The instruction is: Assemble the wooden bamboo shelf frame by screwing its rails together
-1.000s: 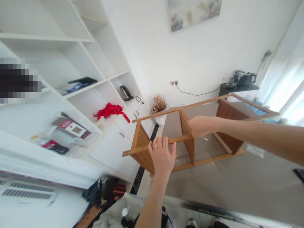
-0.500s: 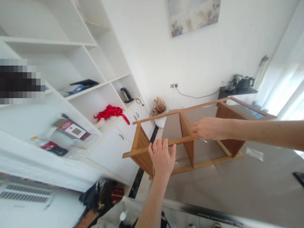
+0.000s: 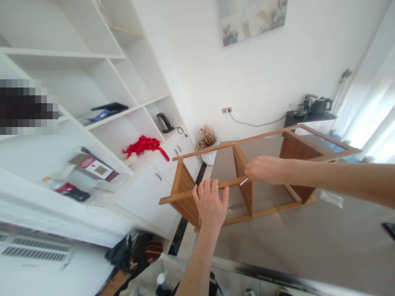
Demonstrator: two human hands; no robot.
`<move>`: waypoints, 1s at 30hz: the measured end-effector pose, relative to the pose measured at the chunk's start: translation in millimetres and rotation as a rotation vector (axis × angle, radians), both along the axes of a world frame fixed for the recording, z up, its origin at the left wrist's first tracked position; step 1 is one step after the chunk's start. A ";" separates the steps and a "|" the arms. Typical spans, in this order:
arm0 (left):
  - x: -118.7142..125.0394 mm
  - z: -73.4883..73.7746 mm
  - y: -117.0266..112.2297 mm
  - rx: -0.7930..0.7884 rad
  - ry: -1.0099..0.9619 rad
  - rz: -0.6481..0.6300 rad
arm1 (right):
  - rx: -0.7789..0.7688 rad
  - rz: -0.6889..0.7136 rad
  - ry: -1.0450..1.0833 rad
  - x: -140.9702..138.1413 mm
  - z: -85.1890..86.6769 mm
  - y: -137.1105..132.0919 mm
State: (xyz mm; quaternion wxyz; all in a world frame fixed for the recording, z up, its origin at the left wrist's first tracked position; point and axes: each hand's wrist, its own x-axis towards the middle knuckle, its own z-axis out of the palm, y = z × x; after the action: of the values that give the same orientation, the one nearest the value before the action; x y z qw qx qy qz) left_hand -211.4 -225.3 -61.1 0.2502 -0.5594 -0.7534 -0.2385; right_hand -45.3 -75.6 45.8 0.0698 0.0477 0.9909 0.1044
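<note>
A wooden shelf frame with several panels lies on its side on a table with a grey-brown top. My left hand is closed over the frame's near upper rail, fingers across the top and thumb on the right. Farther right along that rail, my right hand is closed in a pinch beside the joint of the middle panel. A thin, light metal rod, apparently a hex key, sticks out to the left below its fingers. The rest of the rod is hidden by the hand.
A clear plastic bag and a dark flat object lie on the table at right. White shelving holds a kettle, red cloth and a bottle. Behind the frame stands a pot of dried stems.
My right hand has turned and shifted slightly left; the rod that pointed right below it now points left. My left hand stays in place on the rail.
</note>
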 end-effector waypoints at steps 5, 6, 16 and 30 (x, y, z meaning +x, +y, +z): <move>0.4 0.1 -0.1 0.001 0.001 0.004 | -0.040 -0.383 0.003 -17.4 -4.4 -2.5; 0.7 0.5 -0.1 0.000 -0.002 0.004 | -0.046 -0.429 0.004 -19.4 -5.7 -1.7; 1.0 1.0 -0.6 0.019 -0.023 -0.010 | 0.042 -0.323 0.074 0.8 11.1 -5.2; 1.5 1.1 0.8 -0.018 -0.011 0.012 | 0.053 -0.089 -0.044 -3.4 4.4 -5.2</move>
State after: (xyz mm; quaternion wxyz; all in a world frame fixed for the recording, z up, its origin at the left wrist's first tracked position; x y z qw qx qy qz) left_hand -209.9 -224.4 -60.1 0.2422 -0.5557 -0.7604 -0.2332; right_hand -48.7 -80.8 50.2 0.0950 0.0911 0.9829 0.1284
